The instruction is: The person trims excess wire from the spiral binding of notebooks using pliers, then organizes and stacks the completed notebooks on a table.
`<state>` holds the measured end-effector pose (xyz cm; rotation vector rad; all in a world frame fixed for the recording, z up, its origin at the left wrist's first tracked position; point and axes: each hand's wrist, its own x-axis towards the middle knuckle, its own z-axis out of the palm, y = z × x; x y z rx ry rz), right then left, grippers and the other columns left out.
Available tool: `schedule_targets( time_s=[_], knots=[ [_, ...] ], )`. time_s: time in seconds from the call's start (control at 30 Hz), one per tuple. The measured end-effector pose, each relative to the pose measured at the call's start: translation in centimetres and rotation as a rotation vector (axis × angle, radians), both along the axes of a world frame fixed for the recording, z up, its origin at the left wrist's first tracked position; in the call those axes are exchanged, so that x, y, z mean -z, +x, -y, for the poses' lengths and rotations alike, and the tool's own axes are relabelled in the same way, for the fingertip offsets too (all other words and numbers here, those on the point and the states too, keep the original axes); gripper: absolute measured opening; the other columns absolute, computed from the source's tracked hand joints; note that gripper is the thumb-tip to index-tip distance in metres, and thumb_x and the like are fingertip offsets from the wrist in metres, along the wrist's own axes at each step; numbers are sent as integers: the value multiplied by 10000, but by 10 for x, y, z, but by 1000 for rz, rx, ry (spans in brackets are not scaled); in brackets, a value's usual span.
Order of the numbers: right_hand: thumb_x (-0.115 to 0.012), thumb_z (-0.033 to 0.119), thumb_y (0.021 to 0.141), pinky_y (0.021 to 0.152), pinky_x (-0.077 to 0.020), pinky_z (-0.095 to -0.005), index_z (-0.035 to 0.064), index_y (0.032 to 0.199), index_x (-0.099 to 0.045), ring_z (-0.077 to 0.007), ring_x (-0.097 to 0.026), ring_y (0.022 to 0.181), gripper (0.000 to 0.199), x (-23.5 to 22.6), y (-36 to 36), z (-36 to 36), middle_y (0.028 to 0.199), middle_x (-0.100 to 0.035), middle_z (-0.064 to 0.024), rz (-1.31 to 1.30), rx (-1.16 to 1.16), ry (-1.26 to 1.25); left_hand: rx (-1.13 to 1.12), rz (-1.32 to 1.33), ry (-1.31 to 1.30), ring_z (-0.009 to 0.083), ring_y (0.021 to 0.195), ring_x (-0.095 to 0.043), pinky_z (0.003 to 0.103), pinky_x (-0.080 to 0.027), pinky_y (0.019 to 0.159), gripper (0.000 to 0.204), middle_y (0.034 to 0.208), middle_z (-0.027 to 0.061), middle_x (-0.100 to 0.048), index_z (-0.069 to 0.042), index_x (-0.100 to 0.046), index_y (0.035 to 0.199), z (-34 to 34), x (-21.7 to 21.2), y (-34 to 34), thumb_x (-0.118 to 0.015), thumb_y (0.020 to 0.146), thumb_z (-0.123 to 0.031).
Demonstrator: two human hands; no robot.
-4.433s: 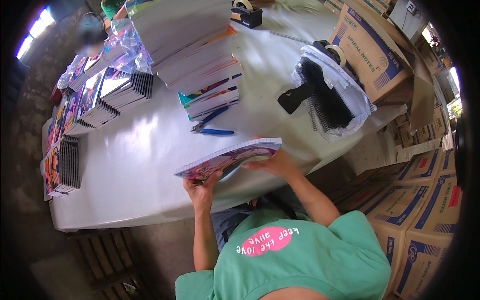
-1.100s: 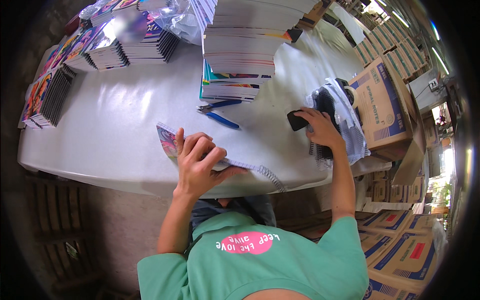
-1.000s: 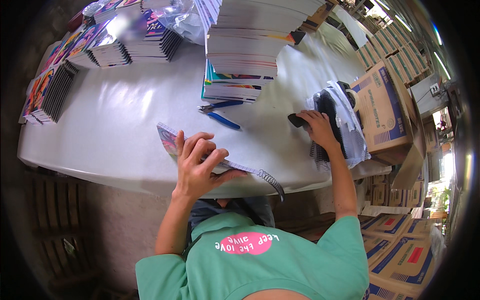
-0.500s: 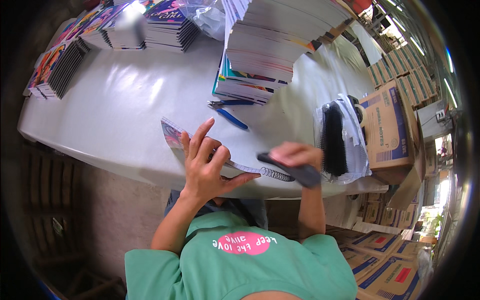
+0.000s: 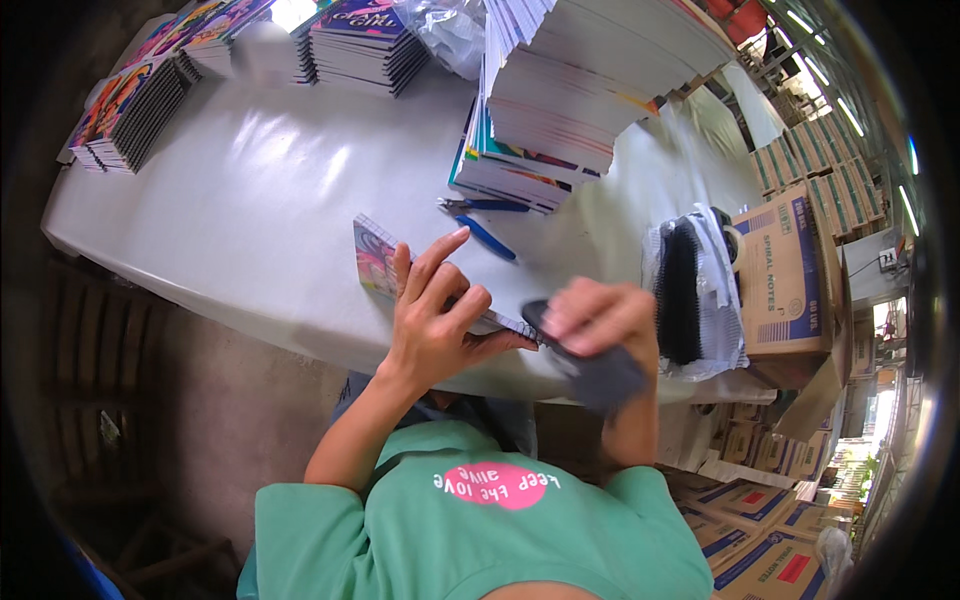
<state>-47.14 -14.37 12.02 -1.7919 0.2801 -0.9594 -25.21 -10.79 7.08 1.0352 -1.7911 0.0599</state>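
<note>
My left hand (image 5: pixel 432 318) grips a small spiral notebook (image 5: pixel 374 256) on edge near the table's front, its thumb and fingers closed round it and the index finger raised. Pink and grey artwork shows on the cover's far end. A dark flat pad (image 5: pixel 603 382), blurred by motion, is held in my right hand (image 5: pixel 600 318) at the notebook's right end, close to the left thumb. A bit of wire coil shows there; the pad hides the rest. Beyond my hands lie blue-handled wire cutters (image 5: pixel 488 234), jaws pointing left.
A tall stack of notebook pages (image 5: pixel 560 110) rises behind the cutters. Finished notebooks (image 5: pixel 135 115) stand in piles at the far left. Black wire coils (image 5: pixel 680 290) in plastic wrap lie to my right, beside a cardboard box (image 5: pixel 780 275). A plastic bag (image 5: pixel 445 35) sits at the back.
The loose coil stretching past the notebook's right end no longer shows. My right hand and the pad have turned and moved slightly. The whole view has shifted a little.
</note>
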Motion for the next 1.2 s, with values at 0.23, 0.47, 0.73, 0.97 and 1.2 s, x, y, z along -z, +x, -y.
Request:
schedule_targets(
  time_s=[0.23,0.47,0.73,0.97,1.2],
  knots=[
    [-585,-112,633,792,-512,-314,9,973,-699,-264,-650,906,379,0,15,10,960,-666,-175,-217,11,-87,-45,45,33,320,1196,-476,519,-89,1104,542,739,28,-484,-137,-627,723,-1,-1,7,-771,502,-610],
    [-653,-23,697,798,-517,-370,-8,921,-704,-297,-646,882,230,17,39,18,925,-664,-210,-52,201,55,-135,-54,67,341,1028,-410,512,-360,858,628,922,85,-432,-80,-541,664,15,-13,50,-820,375,-563],
    [-554,-121,656,744,-515,-311,31,917,-720,-249,-661,847,345,9,47,26,934,-686,-168,-153,320,3,-85,-85,-45,425,1221,-288,531,-334,936,645,1147,150,-414,-87,-520,654,22,-8,45,-847,366,-563],
    [-561,-150,587,745,-519,-300,9,941,-709,-241,-659,872,416,2,51,34,954,-683,-170,-205,388,-12,3,-239,60,389,1197,-338,472,-421,831,615,1200,161,-372,-84,-542,711,27,-6,47,-840,444,-551],
    [-592,-113,642,815,-511,-320,23,933,-713,-258,-656,874,342,5,63,41,960,-685,-152,-128,147,-25,32,-316,65,294,1050,-391,378,-421,751,641,1154,170,-333,-80,-552,747,25,15,51,-893,373,-473]
  ],
)
